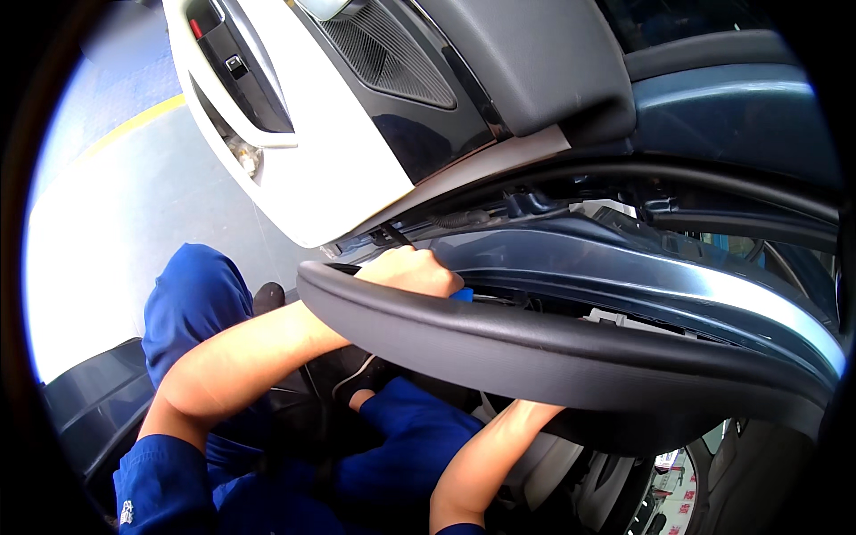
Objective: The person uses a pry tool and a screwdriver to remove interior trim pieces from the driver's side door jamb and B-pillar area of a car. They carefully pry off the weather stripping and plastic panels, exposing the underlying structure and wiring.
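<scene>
Long, curved, matte black trim panel (553,357) is covering the right hand's fingers, so their grip I cannot tell. Beyond it, the left hand (412,270) is clenching, seemingly around a small blue object (463,294). Even support should be helping.

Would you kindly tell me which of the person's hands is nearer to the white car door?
Left: the left hand is just below the white car door in the picture; the right forearm passes behind the black trim, farther off, its hand hidden.

Black trim panel (553,358), long, gently curved, slanting down rightward
</scene>
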Available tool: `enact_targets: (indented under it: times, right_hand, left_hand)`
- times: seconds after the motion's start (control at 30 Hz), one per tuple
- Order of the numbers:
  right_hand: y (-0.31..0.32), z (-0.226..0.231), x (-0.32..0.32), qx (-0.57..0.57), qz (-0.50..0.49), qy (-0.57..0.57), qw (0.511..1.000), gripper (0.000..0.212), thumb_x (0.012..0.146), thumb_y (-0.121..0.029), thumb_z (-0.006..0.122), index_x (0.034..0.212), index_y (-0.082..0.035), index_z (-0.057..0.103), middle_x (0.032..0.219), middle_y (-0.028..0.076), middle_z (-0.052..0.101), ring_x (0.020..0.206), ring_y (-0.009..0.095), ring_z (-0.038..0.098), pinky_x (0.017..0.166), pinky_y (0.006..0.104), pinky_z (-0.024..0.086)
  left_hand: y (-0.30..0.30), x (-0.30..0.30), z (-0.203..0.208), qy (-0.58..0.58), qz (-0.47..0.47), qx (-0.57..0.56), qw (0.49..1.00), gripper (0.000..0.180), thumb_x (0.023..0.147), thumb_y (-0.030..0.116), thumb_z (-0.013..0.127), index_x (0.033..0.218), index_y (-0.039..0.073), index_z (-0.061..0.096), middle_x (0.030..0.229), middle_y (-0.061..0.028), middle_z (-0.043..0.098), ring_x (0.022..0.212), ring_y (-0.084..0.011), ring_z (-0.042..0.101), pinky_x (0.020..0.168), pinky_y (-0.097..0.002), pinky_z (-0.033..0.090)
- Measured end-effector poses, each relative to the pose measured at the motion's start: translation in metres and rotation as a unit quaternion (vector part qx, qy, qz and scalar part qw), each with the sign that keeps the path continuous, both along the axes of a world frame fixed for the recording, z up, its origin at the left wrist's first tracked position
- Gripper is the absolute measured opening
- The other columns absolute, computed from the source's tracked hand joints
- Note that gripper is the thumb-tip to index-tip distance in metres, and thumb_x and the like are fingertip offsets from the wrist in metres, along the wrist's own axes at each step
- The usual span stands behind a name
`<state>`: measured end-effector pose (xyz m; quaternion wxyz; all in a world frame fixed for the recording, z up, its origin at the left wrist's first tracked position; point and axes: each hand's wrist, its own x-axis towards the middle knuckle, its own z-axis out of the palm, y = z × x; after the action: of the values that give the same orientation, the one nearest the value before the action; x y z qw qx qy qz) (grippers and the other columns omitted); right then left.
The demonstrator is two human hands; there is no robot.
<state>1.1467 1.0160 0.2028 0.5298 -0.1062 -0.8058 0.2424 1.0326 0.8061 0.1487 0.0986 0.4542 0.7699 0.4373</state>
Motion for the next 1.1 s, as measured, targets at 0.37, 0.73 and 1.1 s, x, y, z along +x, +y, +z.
enact_targets:
  times: [0.37, 0.73, 1.1]
  right_hand:
    - [-0.042, 0.028, -0.011, -0.098, -0.043, 0.006, 0.994, 0.087, 0.081, 0.002, 0.060, 0.156, 0.012, 0.018, 0.124, 0.031, 0.058, 0.104, 0.028, 0.067, 0.087, 0.0324, 0.057]
    - [-0.023, 0.013, -0.005, -0.217, 0.124, 0.085, 0.965, 0.068, 0.086, -0.013, 0.073, 0.143, 0.005, 0.041, 0.126, 0.021, 0.061, 0.112, 0.025, 0.063, 0.098, 0.0381, 0.053]
    - [-0.031, 0.027, -0.007, -0.011, 0.028, -0.035, 0.999, 0.064, 0.093, -0.002, 0.068, 0.147, 0.012, 0.037, 0.110, 0.014, 0.064, 0.084, 0.012, 0.059, 0.085, 0.0246, 0.049]
  left_hand:
    - [0.005, 0.018, -0.009, -0.052, 0.047, 0.059, 0.996, 0.030, 0.089, 0.022, 0.075, 0.105, -0.004, 0.075, 0.092, -0.0200, 0.075, 0.082, -0.0372, 0.073, 0.079, -0.0418, 0.060]
    - [0.003, 0.004, -0.024, 0.196, 0.028, 0.066, 0.978, 0.038, 0.094, 0.028, 0.065, 0.114, -0.004, 0.069, 0.086, -0.0163, 0.071, 0.065, -0.0306, 0.071, 0.060, -0.0390, 0.060]
    - [0.010, -0.032, -0.032, -0.098, -0.134, 0.086, 0.982, 0.039, 0.096, 0.030, 0.066, 0.116, -0.003, 0.067, 0.100, -0.0167, 0.072, 0.083, -0.0265, 0.074, 0.073, -0.0359, 0.060]
